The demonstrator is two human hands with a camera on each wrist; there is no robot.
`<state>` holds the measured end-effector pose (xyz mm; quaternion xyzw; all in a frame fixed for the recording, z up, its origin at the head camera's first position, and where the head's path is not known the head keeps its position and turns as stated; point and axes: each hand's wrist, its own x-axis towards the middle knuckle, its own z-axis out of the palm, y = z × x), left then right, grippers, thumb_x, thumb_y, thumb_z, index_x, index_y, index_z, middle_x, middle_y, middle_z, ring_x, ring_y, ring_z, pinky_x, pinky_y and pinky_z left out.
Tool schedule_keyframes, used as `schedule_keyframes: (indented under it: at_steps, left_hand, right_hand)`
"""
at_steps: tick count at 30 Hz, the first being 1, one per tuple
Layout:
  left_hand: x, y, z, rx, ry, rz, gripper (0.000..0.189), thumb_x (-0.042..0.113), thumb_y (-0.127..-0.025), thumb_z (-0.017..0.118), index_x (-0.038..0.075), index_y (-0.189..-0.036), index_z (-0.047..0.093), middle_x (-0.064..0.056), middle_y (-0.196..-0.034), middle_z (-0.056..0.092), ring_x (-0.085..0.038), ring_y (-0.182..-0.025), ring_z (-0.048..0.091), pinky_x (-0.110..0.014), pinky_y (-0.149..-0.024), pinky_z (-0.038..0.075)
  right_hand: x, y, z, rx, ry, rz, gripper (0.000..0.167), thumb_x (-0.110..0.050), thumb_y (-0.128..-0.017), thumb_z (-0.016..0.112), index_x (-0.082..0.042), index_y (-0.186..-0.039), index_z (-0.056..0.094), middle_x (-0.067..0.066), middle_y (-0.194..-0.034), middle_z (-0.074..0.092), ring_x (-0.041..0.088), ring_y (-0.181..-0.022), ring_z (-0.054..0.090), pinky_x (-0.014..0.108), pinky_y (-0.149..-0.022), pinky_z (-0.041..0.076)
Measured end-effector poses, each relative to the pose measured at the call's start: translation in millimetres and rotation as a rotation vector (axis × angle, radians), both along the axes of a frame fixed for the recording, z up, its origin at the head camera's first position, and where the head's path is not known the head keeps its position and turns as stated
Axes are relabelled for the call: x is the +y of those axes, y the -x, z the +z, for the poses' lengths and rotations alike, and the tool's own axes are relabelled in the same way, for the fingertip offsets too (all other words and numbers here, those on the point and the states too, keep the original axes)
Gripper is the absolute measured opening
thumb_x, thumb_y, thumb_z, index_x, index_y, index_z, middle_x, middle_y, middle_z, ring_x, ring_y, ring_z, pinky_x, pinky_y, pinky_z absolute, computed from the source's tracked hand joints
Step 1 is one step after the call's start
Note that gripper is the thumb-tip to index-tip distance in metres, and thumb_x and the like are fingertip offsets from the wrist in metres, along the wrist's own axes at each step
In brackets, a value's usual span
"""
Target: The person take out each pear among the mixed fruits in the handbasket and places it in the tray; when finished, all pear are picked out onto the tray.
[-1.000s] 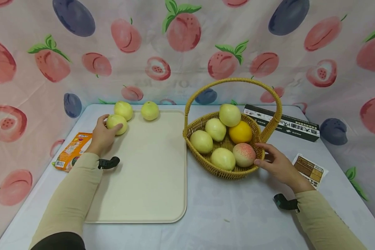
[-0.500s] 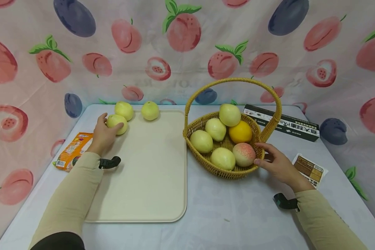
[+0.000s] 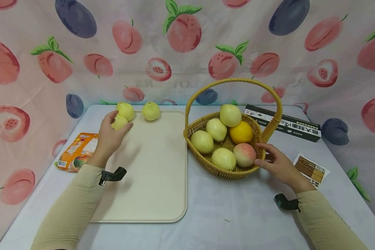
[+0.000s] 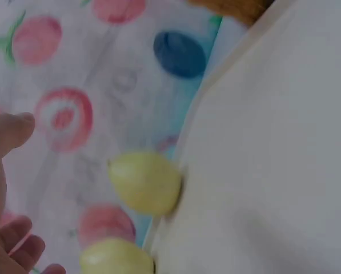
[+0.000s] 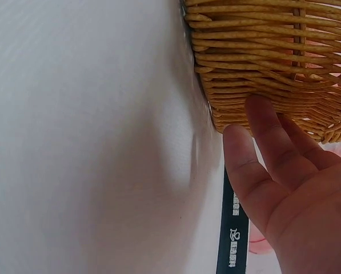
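Tray, cream and rectangular [image 3: 159, 173], lies beside the golden woven-wicker basket [image 3: 206, 166]; my right hand [image 3: 278, 165] touches the basket's side with straight fingers, where light pressure should steady it. My left hand [image 3: 109, 139], wide and holding nothing, hangs by a round yellow-green fruit [image 3: 120, 123] at the tray's far-left corner; I'd cup gently.

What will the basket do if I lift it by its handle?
The basket would probably feel stiff, because its handle arches up by itself. The six fruits inside likely add weight, and, being round, they might roll if it tips.
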<state>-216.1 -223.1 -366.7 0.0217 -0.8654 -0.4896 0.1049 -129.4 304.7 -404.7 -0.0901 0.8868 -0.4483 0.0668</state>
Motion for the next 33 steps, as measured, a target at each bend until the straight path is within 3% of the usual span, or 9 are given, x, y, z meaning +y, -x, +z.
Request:
schedule_keyframes:
  at_steps: [6, 14, 22, 28, 33]
  left_hand:
    - [33.9, -26.6, 5.8, 0.073, -0.036, -0.179, 0.068, 0.019, -0.094, 0.072, -0.004, -0.148, 0.038, -0.019, -0.149, 0.041, -0.036, -0.137, 0.036, -0.052, -0.112, 0.032]
    - [77.6, -44.5, 4.8, 0.025, -0.04, -0.418, 0.066, 0.017, -0.091, 0.076, -0.001, -0.146, 0.042, -0.015, -0.146, 0.046, -0.032, -0.134, 0.042, -0.047, -0.111, 0.036]
    - [115.3, -51.7, 3.1, 0.044, -0.028, -0.581, 0.062, 0.013, -0.089, 0.077, 0.0, -0.143, 0.047, -0.016, -0.144, 0.049, -0.032, -0.13, 0.048, -0.047, -0.107, 0.041]
    - [138.5, -49.9, 1.0, 0.033, -0.015, -0.678, 0.065, 0.015, -0.09, 0.077, -0.003, -0.144, 0.045, -0.019, -0.145, 0.048, -0.037, -0.132, 0.045, -0.047, -0.108, 0.039]
    - [153.2, -48.1, 0.1, 0.012, 0.017, -0.736, 0.068, 0.019, -0.09, 0.078, -0.001, -0.146, 0.045, -0.014, -0.147, 0.046, -0.033, -0.136, 0.043, -0.045, -0.11, 0.038]
  right_hand:
    - [-1, -1.1, -0.1, -0.011, 0.006, -0.003, 0.062, -0.023, -0.101, 0.063, 0.0, -0.151, 0.035, 0.03, -0.152, 0.032, 0.049, -0.121, 0.051, 0.057, -0.096, 0.047]
    - [1, -2.1, -1.0, -0.012, 0.001, -0.016, 0.063, -0.023, -0.1, 0.064, -0.001, -0.152, 0.035, 0.03, -0.153, 0.031, 0.05, -0.123, 0.049, 0.061, -0.097, 0.044]
    - [1, -1.9, -1.6, -0.004, 0.002, -0.008, 0.063, -0.022, -0.1, 0.064, 0.0, -0.151, 0.035, 0.031, -0.153, 0.03, 0.051, -0.123, 0.049, 0.061, -0.097, 0.044]
    - [0, -0.3, -1.6, 0.002, 0.007, -0.002, 0.062, -0.021, -0.1, 0.064, 0.0, -0.151, 0.035, 0.031, -0.153, 0.03, 0.052, -0.124, 0.048, 0.062, -0.098, 0.044]
    - [0, 0.5, -2.1, 0.003, 0.005, 0.001, 0.062, -0.021, -0.1, 0.064, 0.0, -0.151, 0.035, 0.031, -0.153, 0.03, 0.052, -0.124, 0.048, 0.061, -0.098, 0.044]
